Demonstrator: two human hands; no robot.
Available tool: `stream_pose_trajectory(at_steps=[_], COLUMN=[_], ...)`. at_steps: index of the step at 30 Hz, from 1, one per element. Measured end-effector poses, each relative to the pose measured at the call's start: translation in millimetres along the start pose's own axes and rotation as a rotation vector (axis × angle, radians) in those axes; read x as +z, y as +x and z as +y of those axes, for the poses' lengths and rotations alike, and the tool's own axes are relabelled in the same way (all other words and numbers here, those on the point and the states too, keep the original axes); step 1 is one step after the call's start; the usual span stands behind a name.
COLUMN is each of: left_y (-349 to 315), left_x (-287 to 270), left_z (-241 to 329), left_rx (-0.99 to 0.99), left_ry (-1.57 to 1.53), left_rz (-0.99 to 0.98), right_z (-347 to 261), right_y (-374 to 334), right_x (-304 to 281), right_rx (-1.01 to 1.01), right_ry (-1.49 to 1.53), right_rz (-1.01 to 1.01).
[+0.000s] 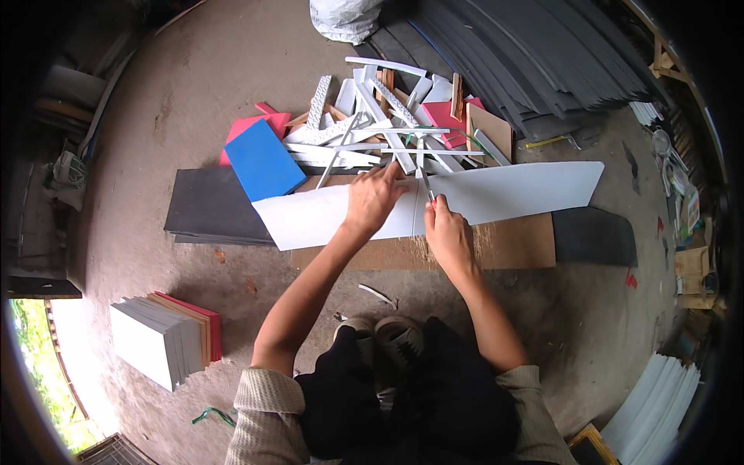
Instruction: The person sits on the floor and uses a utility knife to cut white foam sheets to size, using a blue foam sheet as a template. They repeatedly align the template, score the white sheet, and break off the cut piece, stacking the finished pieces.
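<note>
Hands (pixel 376 198) grip knife (pixel 425 184), press white sheet (pixel 519 190); marking on sack (pixel 69 178) blurred.

Daylight pours in strongly at an opening (pixel 39 364) well to the left of the white sheet (pixel 511 190) and nearer the wearer, where the greenery and sill burn out to near white. The stack of blocks (pixel 143 349) between them catches that glare on its left-facing side. The sheet looks bright, slightly greyer toward its right half, while the concrete floor (pixel 573 325) just nearer than it falls into soft shade. Beyond its right end, dark sheets (pixel 535 54) bow with fisheye distortion. Black vignetting rings the view; the sheet looks reasonably sharp, clutter far right softer.
</note>
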State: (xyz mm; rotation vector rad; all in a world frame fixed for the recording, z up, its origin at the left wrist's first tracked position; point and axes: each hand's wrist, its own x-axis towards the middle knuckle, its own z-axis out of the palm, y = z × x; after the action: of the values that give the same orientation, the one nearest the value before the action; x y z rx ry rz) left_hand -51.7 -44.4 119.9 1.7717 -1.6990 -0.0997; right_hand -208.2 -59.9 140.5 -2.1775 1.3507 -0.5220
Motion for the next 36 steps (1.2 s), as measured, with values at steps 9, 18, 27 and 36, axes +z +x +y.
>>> stream_pose_trajectory(at_steps=[9,18,27,36], left_y=[-35,-33,-37,-35], left_x=[18,19,19,23], left_z=[11,15,11,12], left_rx=[0.047,0.056,0.108,0.118], left_ry=[0.079,0.096,0.194,0.118], left_rz=[0.033,0.049,0.015,-0.015], right_z=[20,37,5,14], right_y=[-24,-21,-25,-26], right_x=[26,47,25,25], right_rx=[-0.038,-0.03,0.013,0.024], right_ry=[-0.159,-0.164,-0.185,-0.229], right_rz=[0.056,0.085,0.03,-0.024])
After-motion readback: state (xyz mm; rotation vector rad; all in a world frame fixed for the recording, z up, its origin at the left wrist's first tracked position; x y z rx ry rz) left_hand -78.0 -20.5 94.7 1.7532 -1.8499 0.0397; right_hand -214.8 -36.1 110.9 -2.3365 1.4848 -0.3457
